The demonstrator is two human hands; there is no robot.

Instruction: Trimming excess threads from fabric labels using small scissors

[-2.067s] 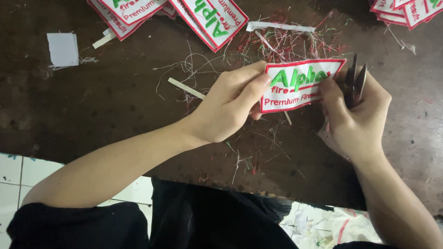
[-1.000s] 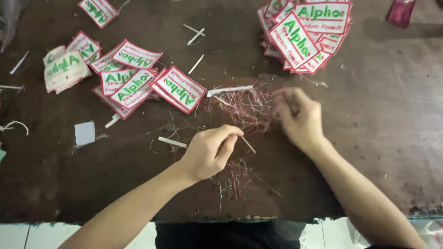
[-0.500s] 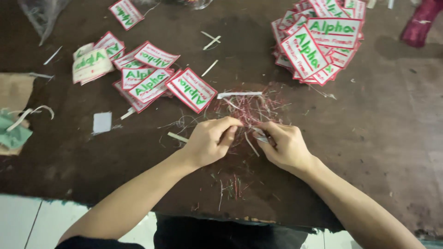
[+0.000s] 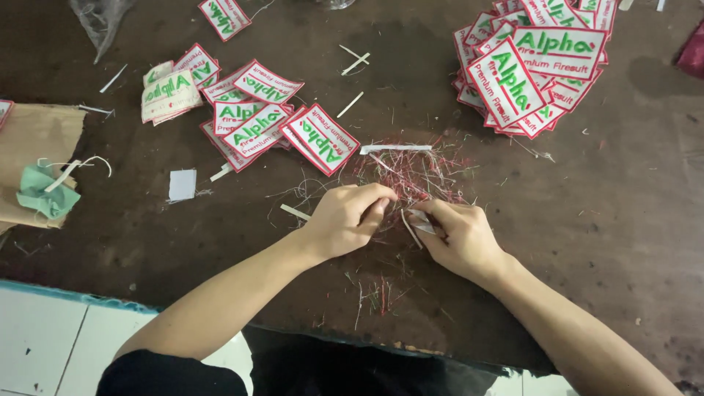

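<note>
Head view: my right hand (image 4: 458,238) pinches a white strip (image 4: 414,224), its long axis running near-right to far-left; my left hand's (image 4: 350,218) grip curls shut among red threads (image 4: 414,172) on the worktop (image 4: 220,242).

Bare dark brown tabletop (image 4: 623,213) right of right hand (image 4: 455,235): open path. Left hand (image 4: 348,216) hemmed by red-bordered white embroidered patches (image 4: 319,138); tangled red thread scraps (image 4: 414,172) ahead.
</note>
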